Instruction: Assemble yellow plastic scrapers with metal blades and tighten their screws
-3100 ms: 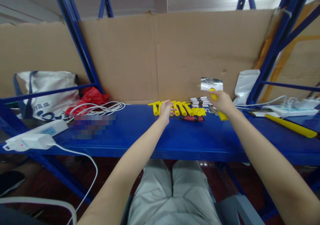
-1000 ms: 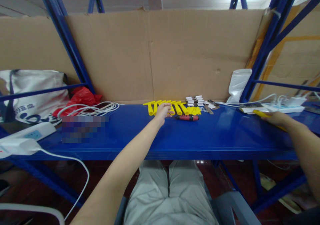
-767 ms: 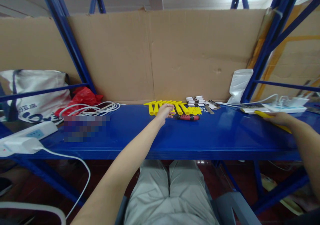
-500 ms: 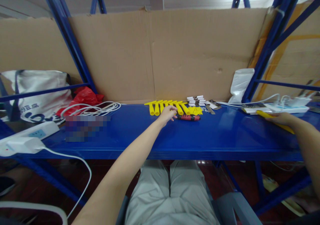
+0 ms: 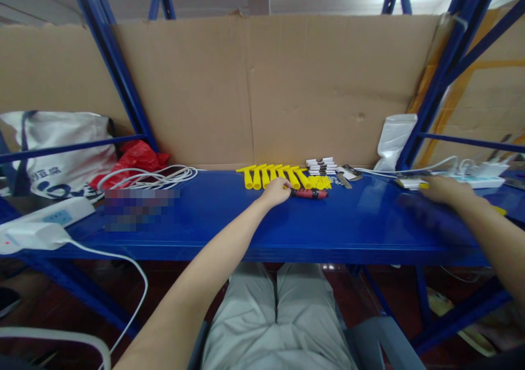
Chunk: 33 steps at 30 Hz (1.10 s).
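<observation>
My left hand [image 5: 276, 190] reaches to the back of the blue shelf [image 5: 287, 225], fingers curled and pinched on the left end of a red-handled tool [image 5: 310, 194]. Just behind it lies a row of yellow T-shaped pieces [image 5: 270, 175], then small yellow bits [image 5: 322, 181] and a stack of small white items [image 5: 322, 165]. My right hand [image 5: 445, 189], slightly smeared, lies closed over a long yellow stick [image 5: 499, 210] at the right; the stick's ends show on both sides of the hand.
A cardboard wall [image 5: 287, 85] backs the shelf. At the left are coiled white cables [image 5: 151, 177], a red bag [image 5: 137, 156], a white tote [image 5: 53, 151] and a power strip [image 5: 45, 217]. A silver pouch [image 5: 394, 139] and another power strip [image 5: 479, 180] sit at the right.
My right hand carried the yellow stick from the middle to the right side of the shelf. My left hand slid from the yellow pieces to the red-handled tool's end and closed.
</observation>
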{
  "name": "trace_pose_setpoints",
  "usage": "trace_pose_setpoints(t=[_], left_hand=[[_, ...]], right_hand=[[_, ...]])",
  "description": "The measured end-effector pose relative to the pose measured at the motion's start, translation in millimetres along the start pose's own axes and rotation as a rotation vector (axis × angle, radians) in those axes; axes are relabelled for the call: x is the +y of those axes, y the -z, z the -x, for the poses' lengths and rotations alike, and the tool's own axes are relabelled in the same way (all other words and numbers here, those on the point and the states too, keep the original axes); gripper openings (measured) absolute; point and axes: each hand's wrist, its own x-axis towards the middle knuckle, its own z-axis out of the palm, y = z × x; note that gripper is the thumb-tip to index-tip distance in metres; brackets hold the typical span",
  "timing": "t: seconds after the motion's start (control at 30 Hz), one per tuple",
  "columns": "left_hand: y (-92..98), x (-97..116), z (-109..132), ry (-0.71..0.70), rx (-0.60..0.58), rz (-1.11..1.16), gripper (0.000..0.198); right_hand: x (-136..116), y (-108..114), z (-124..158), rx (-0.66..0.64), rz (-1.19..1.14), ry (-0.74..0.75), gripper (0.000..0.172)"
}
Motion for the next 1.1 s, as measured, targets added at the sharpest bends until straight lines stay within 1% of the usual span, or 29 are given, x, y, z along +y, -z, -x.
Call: trace_pose_setpoints(t=[0.03,0.1,0.2,0.27,0.3,0.43,0.5,0.57,0.6,0.67,0.73,0.87,0.97,1.1], left_hand=[[-0.2,-0.9,0.3,-0.025,-0.001,-0.02,0.023],[-0.9,-3.0,0.6,-0.066,-0.019,-0.046,0.022],[-2.5,-7.0,0.3,-0.108,-0.037,-0.065,0.02],[-4.1,-10.0,-0.1,-0.132,-0.042,-0.079,0.017],[-5.2,-11.5,-0.3,-0.148,-0.046,-0.089,0.016],[-9.2,-16.2,-1.0,-0.214,-0.075,-0.154,0.014],[-10.2,-17.0,-1.0,-0.229,-0.124,-0.237,0.02],[-10.1,-16.4,-0.6,-0.226,-0.175,-0.357,0.029],[-9.9,-15.7,-0.2,-0.22,-0.192,-0.413,0.033],[-9.3,-14.0,0.4,-0.202,-0.212,-0.491,0.038],[-9.1,-12.9,0.6,-0.188,-0.216,-0.522,0.04],[-10.5,-13.2,-0.3,-0.181,-0.228,-0.522,0.041],[-11.4,-13.3,-0.1,-0.168,-0.255,-0.524,0.043],[-11.2,-10.4,2.3,-0.168,-0.258,-0.526,0.046]], right_hand=[[-16.9,11.2,5.8,-0.067,0.022,0.037,0.044],[-53.8,32.0,17.3,-0.113,0.013,0.145,0.044],[-109.3,52.2,32.3,-0.098,-0.092,0.415,0.04],[-143.3,59.1,39.6,-0.098,-0.179,0.623,0.034],[-159.2,61.8,42.0,-0.094,-0.206,0.684,0.033],[-213.7,74.5,42.5,-0.073,-0.301,0.847,0.032],[-233.9,80.5,39.2,-0.071,-0.31,0.843,0.034],[-248.2,82.1,36.3,-0.038,-0.371,0.779,0.036],[-253.0,80.6,35.5,0.002,-0.415,0.747,0.037],[-258.1,72.9,35.4,0.088,-0.476,0.691,0.037],[-258.6,61.8,36.8,0.123,-0.477,0.658,0.038],[-255.2,44.2,39.4,0.065,-0.434,0.692,0.035],[-256.6,40.0,40.7,0.035,-0.419,0.712,0.033],[-262.3,38.0,42.5,0.041,-0.433,0.704,0.036]])
